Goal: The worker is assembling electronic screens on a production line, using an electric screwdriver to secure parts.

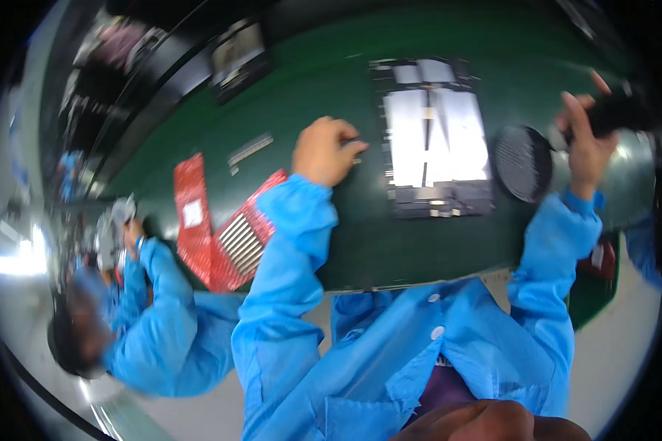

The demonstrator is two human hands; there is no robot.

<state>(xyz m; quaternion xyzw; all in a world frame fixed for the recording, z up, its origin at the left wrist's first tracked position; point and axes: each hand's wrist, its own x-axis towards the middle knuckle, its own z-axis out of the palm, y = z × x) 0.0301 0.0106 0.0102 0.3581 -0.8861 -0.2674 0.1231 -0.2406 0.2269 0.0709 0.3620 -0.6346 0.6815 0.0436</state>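
Observation:
My left hand (326,152) is over the green bench, left of an opened tablet-like device (460,136). Its thumb and fingertips are pinched together; whatever is between them is too small to name. The device lies flat, with bright silver battery-like panels and dark circuit parts along its near edge. At the right, my right hand (590,143) has its fingers around a dark handheld object (616,112), blurred, with a paler end near the palm. Between that hand and the device sits a round black ridged disc (523,163).
Red bubble wrap (193,241) lies at the left, with a panel of pale strips (240,243) on it. Farther off are a thin strip (250,150) and another dark-framed device (238,59). A person in blue (165,323) works at the far left. The bench edge (404,285) runs before me.

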